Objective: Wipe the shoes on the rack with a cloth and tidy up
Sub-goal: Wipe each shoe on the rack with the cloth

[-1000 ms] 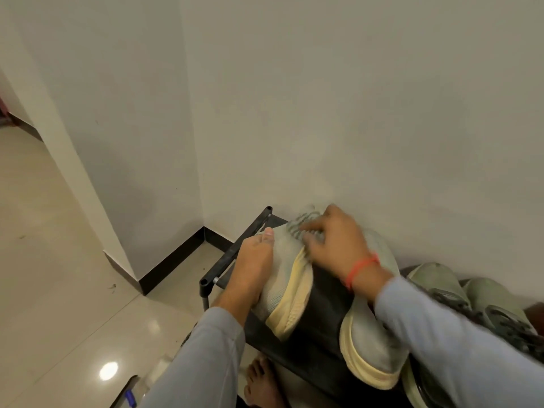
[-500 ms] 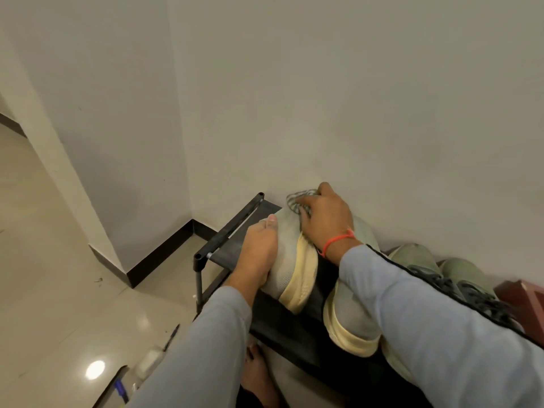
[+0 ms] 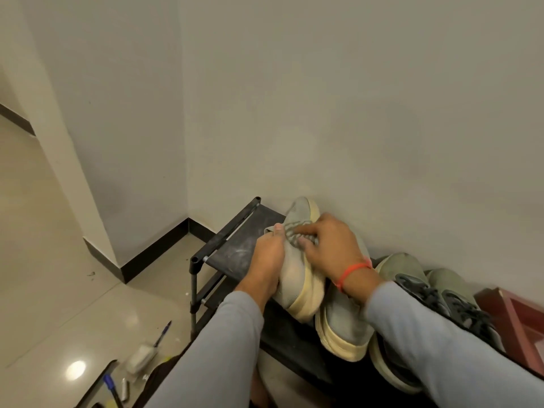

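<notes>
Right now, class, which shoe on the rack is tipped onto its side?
The pale grey sneaker held by both hands at the rack's left end; its cream sole faces sideways. The others sit flat.

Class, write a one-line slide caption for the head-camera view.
Left hand steadies a pale sneaker on the black rack while the right hand rubs a cloth over it.

On the shoe rack (image 3: 235, 254), which stands against the wall (image 3: 353, 113), the sneaker (image 3: 297, 278) held tilted between both hands lies leftmost, its mate (image 3: 344, 325) just right, another pair (image 3: 412, 278) farther right (pens (image 3: 162, 331) on the floor (image 3: 59, 260), left).
</notes>
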